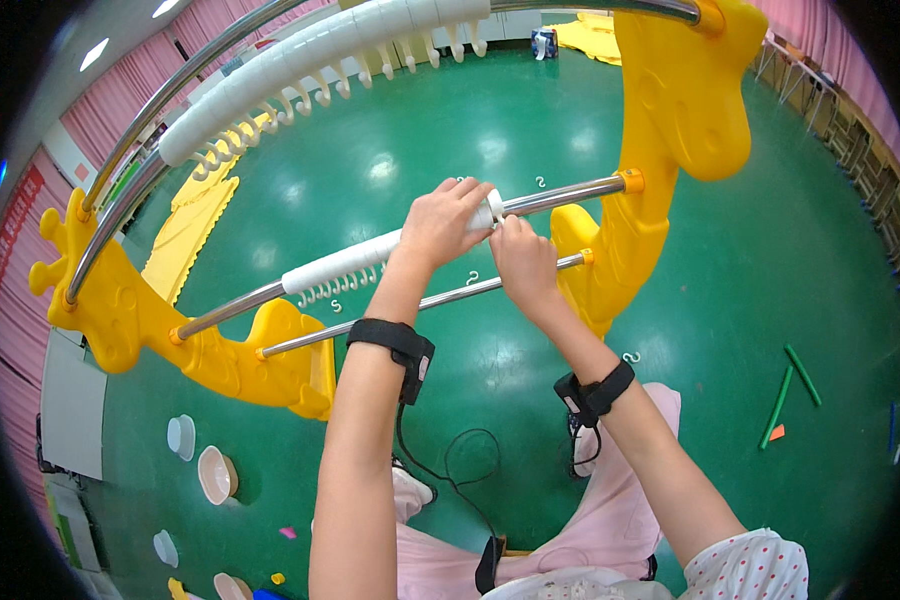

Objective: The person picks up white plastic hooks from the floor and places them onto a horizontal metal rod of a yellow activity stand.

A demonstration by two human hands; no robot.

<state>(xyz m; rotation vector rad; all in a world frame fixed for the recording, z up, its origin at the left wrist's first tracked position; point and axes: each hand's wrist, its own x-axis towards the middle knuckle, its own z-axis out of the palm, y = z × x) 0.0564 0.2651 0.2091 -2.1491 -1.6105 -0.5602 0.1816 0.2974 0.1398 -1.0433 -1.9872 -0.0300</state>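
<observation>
A yellow giraffe-shaped rack [620, 230] stands in front of me, with shiny metal rails between its two sides. On the middle rail [570, 194] sits a row of white hook rings [340, 258], packed side by side with their hooks hanging down. My left hand [442, 225] is closed over the right end of this row. Just right of it, my right hand [523, 258] pinches the hook of the white end ring [496, 205]; the fingertips partly hide that hook. A longer row of white hook rings [320, 50] hangs on the upper rail.
A thinner lower rail [450, 297] runs below my hands. Loose white S-shaped hooks [473, 278] lie on the green floor. Bowls [217, 475] stand at the lower left, and green sticks [777, 405] lie at the right. Yellow cloth [185, 235] is spread beyond the rack.
</observation>
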